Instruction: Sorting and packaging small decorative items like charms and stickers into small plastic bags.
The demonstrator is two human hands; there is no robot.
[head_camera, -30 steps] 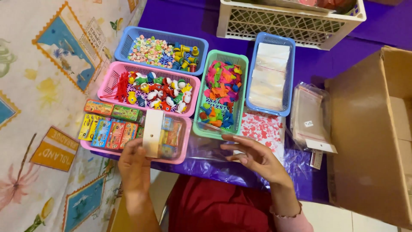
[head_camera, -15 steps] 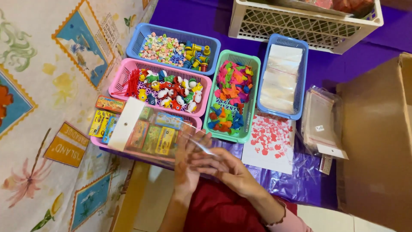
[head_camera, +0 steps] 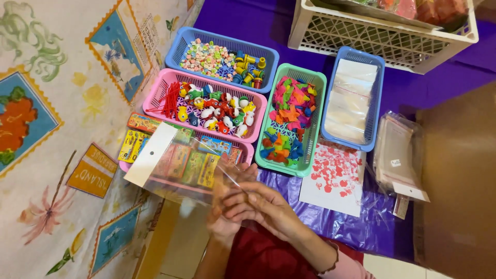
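Note:
Both of my hands hold a clear plastic bag (head_camera: 178, 168) with a white header strip, stretched out to the left over the lower pink basket. My left hand (head_camera: 223, 217) grips the bag's near end from below. Fingers of my right hand (head_camera: 263, 206) pinch the same end from above, touching the left hand. Under the bag sits a pink basket (head_camera: 125, 166) of small colourful boxes. Beyond it lie a pink basket (head_camera: 206, 106) of small toys and a green basket (head_camera: 289, 121) of bright pieces.
A blue basket (head_camera: 222, 59) of candy-like bits and a blue basket (head_camera: 354, 103) of clear bags sit on the purple cloth (head_camera: 361, 227). A red-dotted white sheet (head_camera: 333, 178), a stack of clear bags (head_camera: 400, 155), a white crate (head_camera: 382, 36) and a cardboard box (head_camera: 460, 181) lie right.
My hands came together at the bag's near end. The bag swung from upright over the basket to lying flat toward the left. The view shifted slightly.

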